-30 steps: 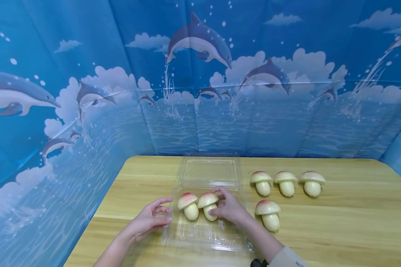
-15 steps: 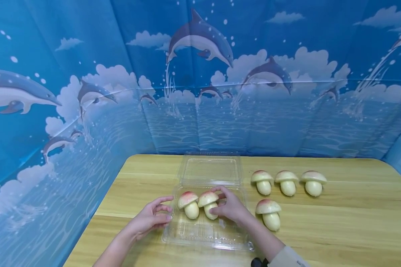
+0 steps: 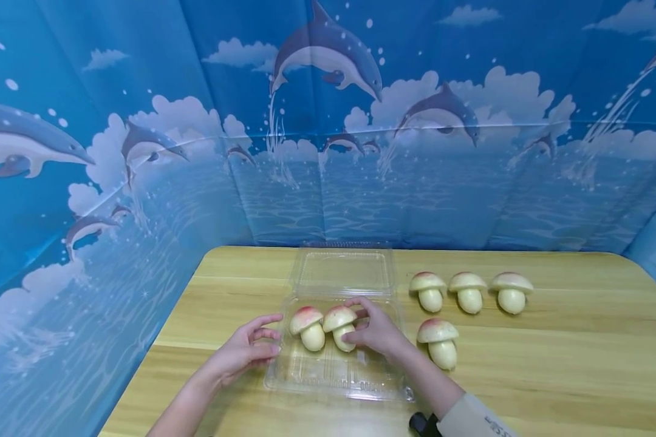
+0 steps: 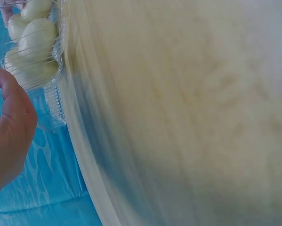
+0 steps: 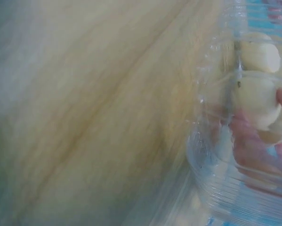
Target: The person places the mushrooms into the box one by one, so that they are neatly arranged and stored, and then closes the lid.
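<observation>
A clear plastic clamshell box [image 3: 333, 382] lies on the table with its lid folded back, away from the person. Two toy mushrooms with reddish-topped cream caps are inside, side by side. My right hand [image 3: 379, 332] grips the right mushroom [image 3: 338, 318], thumb at its stem and fingers behind the cap. The left mushroom [image 3: 308, 331] leans close to it. At the box's left edge is my left hand [image 3: 240, 353], its fingers loosely bent and holding nothing; whether it touches the wall cannot be told. Through the box wall, the right wrist view shows the gripped mushroom's stem [image 5: 256, 96].
Right of the box, three mushrooms stand in a back row: one nearest the box [image 3: 429, 292], a middle one [image 3: 468, 292] and a far one [image 3: 511, 292]. Another mushroom [image 3: 439, 343] lies in front of them. A dolphin-print curtain [image 3: 328, 200] hangs behind the wooden table [image 3: 552, 376].
The view has tilted slightly, so everything sits a little higher in the picture. Both hands and the mushrooms keep their places relative to the box.
</observation>
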Demonstrator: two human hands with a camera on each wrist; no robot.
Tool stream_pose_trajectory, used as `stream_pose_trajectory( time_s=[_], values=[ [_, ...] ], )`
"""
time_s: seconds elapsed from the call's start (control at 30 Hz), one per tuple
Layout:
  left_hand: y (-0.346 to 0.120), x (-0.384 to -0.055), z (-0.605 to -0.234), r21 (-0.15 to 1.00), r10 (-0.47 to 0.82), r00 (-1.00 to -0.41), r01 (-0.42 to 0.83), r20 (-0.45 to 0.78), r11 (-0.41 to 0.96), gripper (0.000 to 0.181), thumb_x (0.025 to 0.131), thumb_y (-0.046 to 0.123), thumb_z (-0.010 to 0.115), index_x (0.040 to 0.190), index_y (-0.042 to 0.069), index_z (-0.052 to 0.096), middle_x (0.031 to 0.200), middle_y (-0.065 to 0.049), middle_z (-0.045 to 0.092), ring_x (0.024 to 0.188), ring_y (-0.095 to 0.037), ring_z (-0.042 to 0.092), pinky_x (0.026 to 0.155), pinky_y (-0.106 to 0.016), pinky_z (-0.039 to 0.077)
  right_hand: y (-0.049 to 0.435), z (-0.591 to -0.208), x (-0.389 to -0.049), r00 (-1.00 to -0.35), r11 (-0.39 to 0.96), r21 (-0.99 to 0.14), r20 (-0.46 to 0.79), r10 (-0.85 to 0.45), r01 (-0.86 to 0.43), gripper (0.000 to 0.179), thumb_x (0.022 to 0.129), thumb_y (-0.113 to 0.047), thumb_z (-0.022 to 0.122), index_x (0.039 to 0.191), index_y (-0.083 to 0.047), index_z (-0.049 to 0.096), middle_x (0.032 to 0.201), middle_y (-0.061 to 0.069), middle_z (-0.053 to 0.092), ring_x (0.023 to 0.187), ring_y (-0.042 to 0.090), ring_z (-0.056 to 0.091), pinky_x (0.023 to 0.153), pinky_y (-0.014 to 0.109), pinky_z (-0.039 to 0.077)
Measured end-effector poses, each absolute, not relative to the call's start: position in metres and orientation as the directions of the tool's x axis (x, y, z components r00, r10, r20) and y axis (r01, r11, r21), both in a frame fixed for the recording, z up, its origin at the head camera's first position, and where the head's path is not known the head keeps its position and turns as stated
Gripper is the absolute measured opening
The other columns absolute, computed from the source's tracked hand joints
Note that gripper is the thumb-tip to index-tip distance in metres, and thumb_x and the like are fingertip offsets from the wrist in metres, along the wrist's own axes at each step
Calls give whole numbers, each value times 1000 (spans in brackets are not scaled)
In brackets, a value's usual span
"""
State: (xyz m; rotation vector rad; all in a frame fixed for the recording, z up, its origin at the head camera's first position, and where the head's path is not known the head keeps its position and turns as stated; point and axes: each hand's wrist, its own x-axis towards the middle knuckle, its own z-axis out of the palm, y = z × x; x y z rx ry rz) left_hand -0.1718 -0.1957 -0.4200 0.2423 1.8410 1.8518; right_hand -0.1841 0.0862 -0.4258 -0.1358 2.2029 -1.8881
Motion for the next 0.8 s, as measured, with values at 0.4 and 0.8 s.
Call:
stream_pose_trajectory(
  time_s=[0.4, 0.8],
  values=[
    [-195, -172, -420, 972, 470, -853, -228, -226, 53, 70, 84, -2, 62, 143, -2, 24, 107, -11, 50, 77, -12, 57, 69, -22, 52, 86, -423, -186, -970, 178, -979, -136, -201, 101, 61, 69, 9, 73, 124, -6, 51, 111, 21, 49, 87, 26, 57, 66, 34, 53],
    [-195, -173, -421, 972, 467, -855, -226, -226, 57, 70, 84, -1, 62, 143, -2, 25, 107, -12, 50, 77, -12, 57, 69, -23, 52, 94, -414, -184, -968, 209, -973, -139, -210, 95, 58, 70, 6, 74, 123, -5, 53, 116, 22, 50, 89, 26, 59, 66, 38, 55]
  ],
)
